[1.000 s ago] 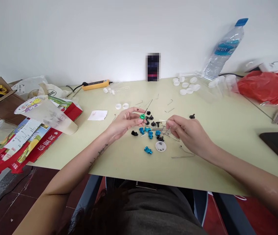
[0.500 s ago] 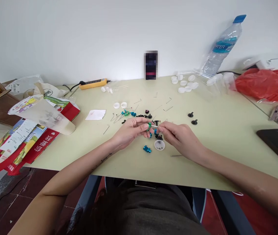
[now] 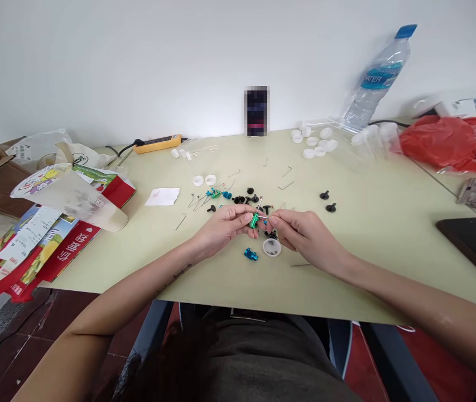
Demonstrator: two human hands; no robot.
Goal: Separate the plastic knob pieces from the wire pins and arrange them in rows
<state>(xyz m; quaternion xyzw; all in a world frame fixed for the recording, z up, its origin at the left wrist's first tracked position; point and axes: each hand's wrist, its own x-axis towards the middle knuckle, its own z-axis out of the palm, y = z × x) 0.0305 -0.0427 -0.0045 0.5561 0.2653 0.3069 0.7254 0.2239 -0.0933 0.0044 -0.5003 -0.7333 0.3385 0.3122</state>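
Observation:
My left hand [image 3: 229, 224] pinches a small green metal part [image 3: 254, 220], from which a thin rod with a reddish tip points up. The closed fingers of my right hand [image 3: 292, 226] hold a thin metal tool [image 3: 264, 217], its end against the green part. Just below my hands are a white round cap [image 3: 272, 247] with tiny pieces in it and a blue metal part [image 3: 250, 254]. Black pieces [image 3: 249, 199] lie behind my hands. Farther left are more green and blue parts [image 3: 216, 194] with thin wires.
A cup [image 3: 70, 195] lies on red packaging at the left. White caps [image 3: 313, 142], a water bottle [image 3: 378, 81] and a red bag [image 3: 447, 144] are at the back right. A dark phone [image 3: 472, 243] lies right; another device [image 3: 256, 110] leans on the wall.
The green part has turned more upright in my left hand, and its reddish-tipped rod now shows clearly. The view has shifted slightly.

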